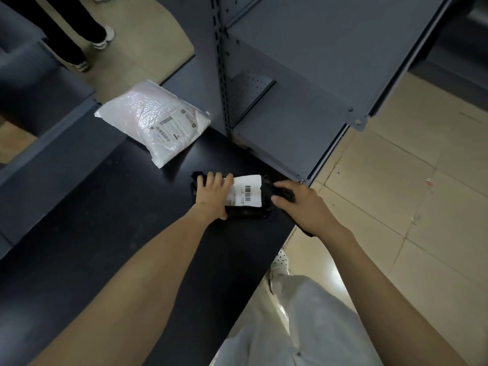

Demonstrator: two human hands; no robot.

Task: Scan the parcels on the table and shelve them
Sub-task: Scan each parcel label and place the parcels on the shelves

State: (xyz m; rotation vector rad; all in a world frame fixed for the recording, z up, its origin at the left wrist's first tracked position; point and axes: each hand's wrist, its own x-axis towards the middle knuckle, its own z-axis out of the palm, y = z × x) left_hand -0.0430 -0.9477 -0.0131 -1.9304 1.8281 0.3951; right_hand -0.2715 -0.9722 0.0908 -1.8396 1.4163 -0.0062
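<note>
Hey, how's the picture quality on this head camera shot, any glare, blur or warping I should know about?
Head view: dim overall, so the black parcel nearly merges with the dark table; its barcode label stays readable between the left hand and right hand. The white parcel shows shiny glare on its wrap. Wide-angle warping slants the shelf unit; edges look soft.

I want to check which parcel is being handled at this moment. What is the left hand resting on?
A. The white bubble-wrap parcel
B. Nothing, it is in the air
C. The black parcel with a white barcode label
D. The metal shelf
C: the left hand lies on the black parcel, partly covering its barcode label, while the white bubble-wrap parcel lies apart, untouched.
</note>
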